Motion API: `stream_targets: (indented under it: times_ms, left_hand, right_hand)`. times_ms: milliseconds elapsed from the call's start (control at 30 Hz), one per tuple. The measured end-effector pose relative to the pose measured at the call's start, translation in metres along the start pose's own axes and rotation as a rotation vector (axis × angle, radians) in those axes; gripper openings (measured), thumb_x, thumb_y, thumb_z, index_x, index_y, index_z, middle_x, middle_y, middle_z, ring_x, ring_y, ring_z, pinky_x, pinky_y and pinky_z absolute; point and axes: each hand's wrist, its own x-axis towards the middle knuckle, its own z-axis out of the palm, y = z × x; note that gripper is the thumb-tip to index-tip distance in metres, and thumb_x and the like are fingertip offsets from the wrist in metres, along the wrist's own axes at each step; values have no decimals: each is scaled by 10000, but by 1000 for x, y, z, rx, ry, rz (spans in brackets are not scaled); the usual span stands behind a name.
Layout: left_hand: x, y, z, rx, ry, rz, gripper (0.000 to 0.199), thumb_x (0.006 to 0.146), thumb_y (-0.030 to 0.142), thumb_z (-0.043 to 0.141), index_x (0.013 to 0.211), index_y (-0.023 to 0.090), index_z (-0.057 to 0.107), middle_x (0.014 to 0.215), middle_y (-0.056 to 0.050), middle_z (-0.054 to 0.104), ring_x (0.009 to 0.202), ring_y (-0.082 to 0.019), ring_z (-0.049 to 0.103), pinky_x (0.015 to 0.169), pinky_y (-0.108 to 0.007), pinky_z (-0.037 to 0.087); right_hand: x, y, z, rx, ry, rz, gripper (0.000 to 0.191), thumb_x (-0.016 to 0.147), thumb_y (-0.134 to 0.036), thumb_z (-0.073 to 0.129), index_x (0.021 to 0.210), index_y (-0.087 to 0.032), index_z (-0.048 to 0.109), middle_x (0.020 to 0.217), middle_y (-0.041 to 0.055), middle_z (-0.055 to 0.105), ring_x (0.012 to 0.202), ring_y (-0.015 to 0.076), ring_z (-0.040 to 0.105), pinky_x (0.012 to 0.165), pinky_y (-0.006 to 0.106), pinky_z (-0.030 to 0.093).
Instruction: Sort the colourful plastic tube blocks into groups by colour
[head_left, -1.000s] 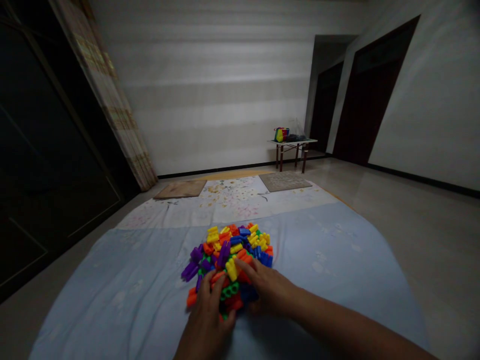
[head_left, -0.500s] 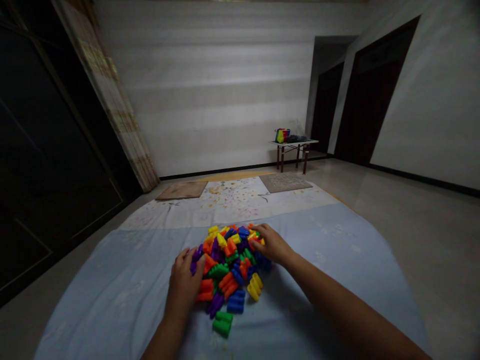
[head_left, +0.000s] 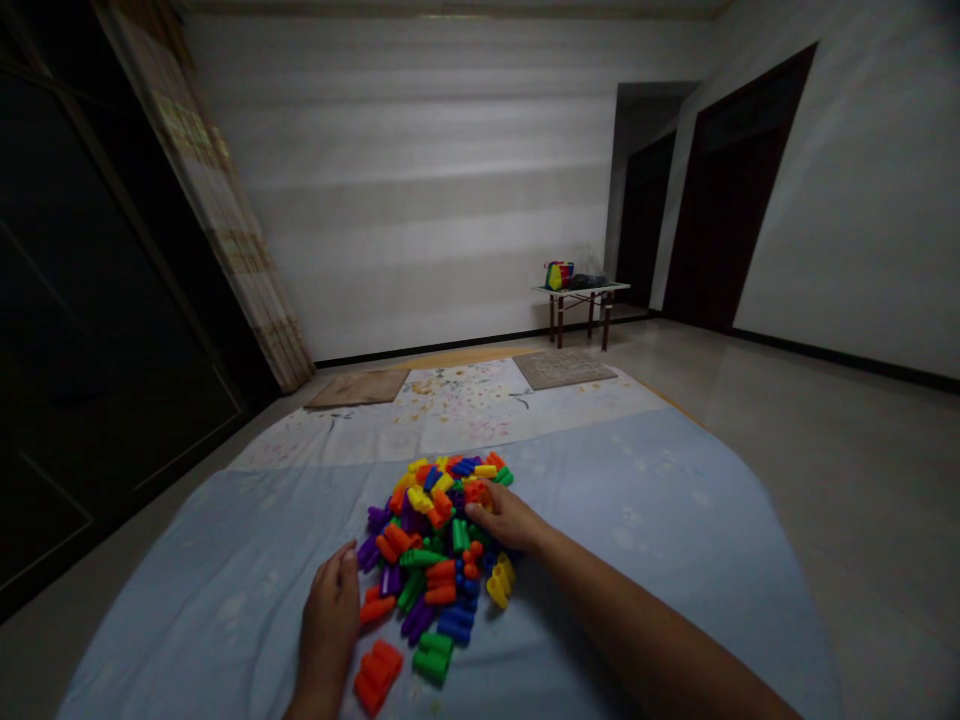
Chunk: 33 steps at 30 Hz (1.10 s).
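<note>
Blue sheet [head_left: 675, 560] carries heaped plastic blocks [head_left: 422, 557]. Your left hand [head_left: 328, 610], loose and empty, sits beside them; can't tell if your right hand [head_left: 510, 515], on them, grips any. Likely light, stiff, slick: pinch sides.

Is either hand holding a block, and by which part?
The left hand holds nothing visible. The right hand is at the block pile; whether it grips one cannot be told.
</note>
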Motion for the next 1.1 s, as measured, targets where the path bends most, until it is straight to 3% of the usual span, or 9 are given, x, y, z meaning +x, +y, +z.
stream_targets:
  times_ms: [100,200,300,400,500,633,900,1100]
  left_hand:
    - [-1,-3,0,-42,7,-33,596,780,547,280,1080,127,580,1157,-138,593,1147,-246,501,1026,-392,350]
    - [0,-5,-1,-94,29,-61,622,781,555,262,1090,113,572,1172,-150,584,1152,-245,501,1031,-390,344]
    - [0,-7,-2,-144,73,-92,613,776,556,271,1073,115,576,1154,-152,592,1126,-250,519,1016,-402,361]
    - [0,-9,-2,-194,116,-115,593,763,556,293,1041,123,587,1136,-148,600,1112,-254,526,1012,-403,366]
    - [0,-11,0,-254,118,-127,586,757,562,312,1046,130,581,1139,-142,595,1111,-249,525,1017,-401,360]
    - [-2,-11,1,-305,114,-131,574,752,569,325,1035,141,581,1128,-129,597,1103,-245,525,1018,-402,358]
    - [-3,-5,-1,-286,97,-122,550,759,565,302,1003,152,570,1099,-121,605,1097,-252,519,999,-417,372]
    - [-3,-4,-2,-252,73,-90,523,779,534,277,1009,162,564,1082,-117,607,1063,-249,539,942,-399,423]
  right_hand:
    - [2,-14,12,24,-23,-71,407,801,-431,547,1143,-212,577,1060,37,641,972,213,572,860,322,439]
    - [10,-15,15,-23,-10,-53,361,832,-455,490,1044,-205,639,947,33,669,873,189,597,805,290,447]
    - [27,-1,5,-134,206,80,374,868,-441,416,892,-187,690,874,52,677,874,190,592,833,291,422]
    - [49,20,-7,-192,364,190,377,855,-414,436,980,-152,675,1029,108,654,1033,226,540,936,325,357]
    - [67,39,-7,-175,365,238,431,843,-423,443,1070,-115,641,1112,146,627,1079,242,529,943,337,355]
    - [83,47,14,-127,323,247,456,854,-475,387,951,-145,687,951,103,692,895,205,618,792,274,438]
    - [107,30,58,-70,383,275,521,865,-502,318,832,-148,698,815,81,704,780,188,631,692,250,449]
    - [98,22,60,-32,394,289,500,878,-474,295,868,-153,679,850,77,698,803,186,623,730,268,460]
